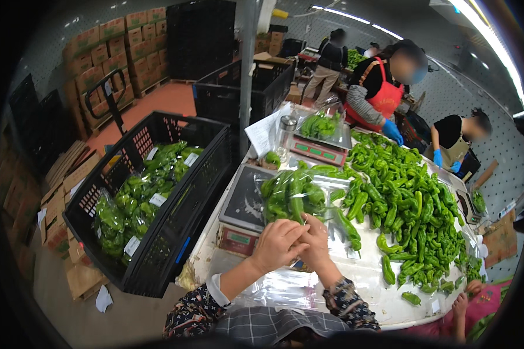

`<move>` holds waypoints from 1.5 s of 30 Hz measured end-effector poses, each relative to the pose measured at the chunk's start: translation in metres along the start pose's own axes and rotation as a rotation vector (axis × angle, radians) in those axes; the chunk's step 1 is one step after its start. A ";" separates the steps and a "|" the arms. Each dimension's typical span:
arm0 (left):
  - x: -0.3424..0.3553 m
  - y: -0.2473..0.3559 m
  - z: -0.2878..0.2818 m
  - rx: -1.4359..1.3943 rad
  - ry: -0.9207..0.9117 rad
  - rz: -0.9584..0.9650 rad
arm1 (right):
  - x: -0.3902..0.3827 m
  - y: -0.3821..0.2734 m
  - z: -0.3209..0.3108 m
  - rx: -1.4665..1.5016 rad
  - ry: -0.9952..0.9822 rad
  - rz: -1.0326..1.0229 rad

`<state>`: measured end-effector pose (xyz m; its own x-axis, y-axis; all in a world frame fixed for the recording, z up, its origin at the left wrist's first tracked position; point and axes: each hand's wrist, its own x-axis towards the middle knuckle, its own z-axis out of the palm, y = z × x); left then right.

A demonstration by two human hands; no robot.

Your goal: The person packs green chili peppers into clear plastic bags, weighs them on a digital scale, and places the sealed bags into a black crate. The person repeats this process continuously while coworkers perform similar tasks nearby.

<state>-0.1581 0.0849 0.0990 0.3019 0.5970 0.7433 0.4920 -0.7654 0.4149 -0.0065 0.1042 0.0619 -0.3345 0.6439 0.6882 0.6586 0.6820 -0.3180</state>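
While glossy green peppers fill it, the crinkly clear bag (291, 195) rests on a flat scale (244, 200) on the bench (367, 279); left hand (278, 244) and right hand (315, 237) pinch its mouth shut, fingertips overlapping, hard to separate.

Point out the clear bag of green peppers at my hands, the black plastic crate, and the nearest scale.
Clear plastic bag of green peppers (291, 195), head view, bag's middle.
Black plastic crate (183, 218), head view, right wall.
Grey scale (245, 200), head view, bare weighing plate.

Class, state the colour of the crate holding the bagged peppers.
Black, a slatted plastic crate; the head view shows it best, left of the table.
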 end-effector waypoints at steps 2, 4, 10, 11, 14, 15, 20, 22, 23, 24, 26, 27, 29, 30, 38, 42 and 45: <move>-0.012 0.011 -0.012 0.015 0.050 -0.028 | -0.027 -0.007 -0.022 0.095 0.109 0.104; -0.044 0.021 0.003 0.067 0.030 0.127 | -0.051 -0.009 -0.058 -0.215 0.220 0.086; -0.053 0.036 0.032 0.108 0.048 0.182 | -0.015 0.012 -0.060 -0.361 0.056 0.355; -0.048 0.029 0.035 0.162 0.092 0.083 | -0.020 0.030 -0.060 -0.301 0.035 0.381; -0.034 0.006 0.024 0.305 0.080 -0.220 | -0.032 0.045 -0.063 -0.186 -0.008 0.593; -0.039 -0.007 0.025 0.299 0.005 -0.311 | -0.041 0.053 -0.067 -0.175 -0.049 0.649; -0.050 -0.043 0.011 0.083 -0.297 -0.781 | -0.055 0.057 -0.068 0.033 -0.044 0.804; -0.041 -0.049 0.000 -0.214 -0.191 -0.850 | -0.044 0.065 -0.073 0.221 -0.028 0.855; -0.033 -0.057 -0.002 -0.312 -0.041 -0.672 | -0.034 0.063 -0.079 0.354 0.014 0.901; -0.022 -0.066 -0.006 -0.401 0.112 -0.493 | -0.015 0.051 -0.091 0.508 0.075 0.932; 0.025 -0.033 -0.048 -0.791 0.130 -0.749 | 0.015 0.021 -0.113 0.720 0.258 0.788; 0.036 -0.027 -0.064 -0.847 0.119 -0.713 | 0.027 0.008 -0.126 0.784 0.297 0.749; 0.054 -0.018 -0.081 -0.941 0.067 -0.677 | 0.044 -0.007 -0.144 0.955 0.300 0.716; 0.057 -0.018 -0.079 -0.973 0.030 -0.739 | 0.054 -0.012 -0.151 0.975 0.282 0.769; 0.092 -0.038 -0.084 -0.883 0.095 -0.585 | 0.090 0.016 -0.147 0.965 0.275 0.755; 0.079 -0.065 -0.062 -0.497 0.082 -0.468 | 0.083 0.041 -0.124 0.663 0.271 0.724; 0.035 -0.076 -0.046 -0.115 -0.141 -0.627 | 0.038 0.073 -0.084 0.593 0.171 0.814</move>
<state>-0.2224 0.1527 0.1174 0.0941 0.9584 0.2696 0.5209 -0.2782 0.8070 0.0855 0.1491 0.1197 0.1968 0.9622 0.1884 0.1877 0.1517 -0.9704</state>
